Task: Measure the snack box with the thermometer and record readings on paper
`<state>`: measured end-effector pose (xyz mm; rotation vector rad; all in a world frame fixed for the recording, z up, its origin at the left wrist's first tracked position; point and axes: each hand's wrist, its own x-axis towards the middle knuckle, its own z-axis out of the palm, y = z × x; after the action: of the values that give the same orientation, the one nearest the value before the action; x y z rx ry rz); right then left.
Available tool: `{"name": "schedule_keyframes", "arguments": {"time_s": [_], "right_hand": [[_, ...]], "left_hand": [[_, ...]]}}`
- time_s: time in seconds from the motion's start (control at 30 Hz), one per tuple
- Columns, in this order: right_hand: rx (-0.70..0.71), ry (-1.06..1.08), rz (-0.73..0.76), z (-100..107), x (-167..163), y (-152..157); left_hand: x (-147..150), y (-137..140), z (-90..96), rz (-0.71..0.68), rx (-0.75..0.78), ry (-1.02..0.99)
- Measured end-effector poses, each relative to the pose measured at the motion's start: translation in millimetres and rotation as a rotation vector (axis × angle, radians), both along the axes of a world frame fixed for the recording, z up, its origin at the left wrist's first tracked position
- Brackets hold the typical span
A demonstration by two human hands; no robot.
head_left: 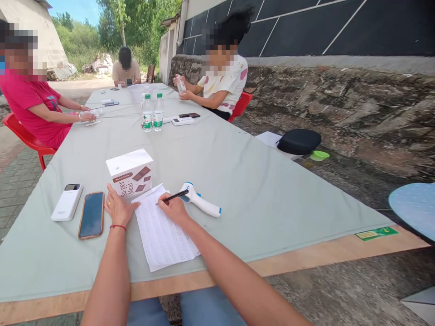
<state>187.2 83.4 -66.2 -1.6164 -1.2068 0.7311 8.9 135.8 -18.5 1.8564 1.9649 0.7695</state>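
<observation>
My right hand (173, 208) is closed around a black pen (178, 195), its tip over the upper part of a sheet of paper (163, 240) covered in rows of handwriting. Beside the paper's left edge lies my left hand (119, 207), fingers and thumb spread, touching the lower left of a white and brown box (131, 172) printed "Super Meal". A red string circles the left wrist. Just beyond my right hand rests a white and blue infrared thermometer (202, 201). Left of my left hand are a phone (91, 215) and a white power bank (67, 202).
Two water bottles (158, 112) stand mid-table near another power bank (182, 121) and phone. People sit at the left, right and far end of the cloth-covered table (272, 217). A black case (299, 141) and a light-blue stool (414, 208) are off to the right.
</observation>
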Motion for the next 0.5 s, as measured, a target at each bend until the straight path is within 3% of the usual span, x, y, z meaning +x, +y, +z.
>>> {"name": "schedule_keyframes", "arguments": {"time_s": [0.1, 0.23, 0.5], "right_hand": [[0.038, 0.043, -0.028, 1.5, 0.4, -0.6], [-0.028, -0.033, -0.159, 3.7, 1.3, 0.5], [-0.033, -0.217, -0.147, -3.1, 1.3, 2.4]], "left_hand": [[-0.3, 0.1, 0.1, 0.0, -0.006, -0.004], [0.7, -1.1, 2.3, 0.0, -0.01, -0.012], [-1.6, 3.3, -0.3, 0.034, 0.042, -0.149]]}}
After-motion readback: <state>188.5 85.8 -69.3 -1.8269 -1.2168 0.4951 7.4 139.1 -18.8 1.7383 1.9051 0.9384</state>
